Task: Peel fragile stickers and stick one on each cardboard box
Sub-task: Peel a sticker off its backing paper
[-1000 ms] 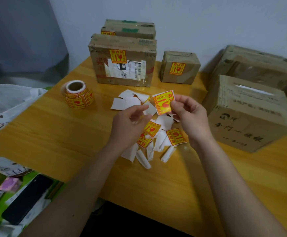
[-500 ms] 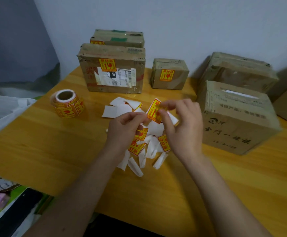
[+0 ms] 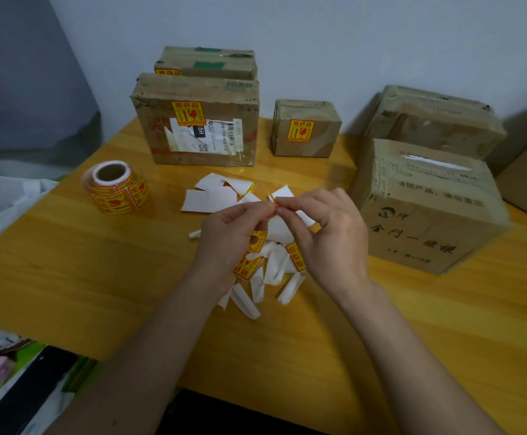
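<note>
A: Where's the sticker (image 3: 275,205)?
B: Edge-on above the scrap pile (image 3: 257,277), pinched between left hand (image 3: 235,233) and right hand (image 3: 328,237).
A: Best way to peel?
B: Likely lift one corner, strip the backing slowly, keep the glue off fingers. The box (image 3: 428,208) at right shows no sticker.

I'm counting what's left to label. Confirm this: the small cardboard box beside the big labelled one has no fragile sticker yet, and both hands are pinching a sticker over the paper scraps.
Wrong on one point. The head view shows the small brown cardboard box already bears a yellow-and-red fragile sticker on its front. The rest stands: left hand and right hand pinch a sticker over the white backing scraps.
</note>
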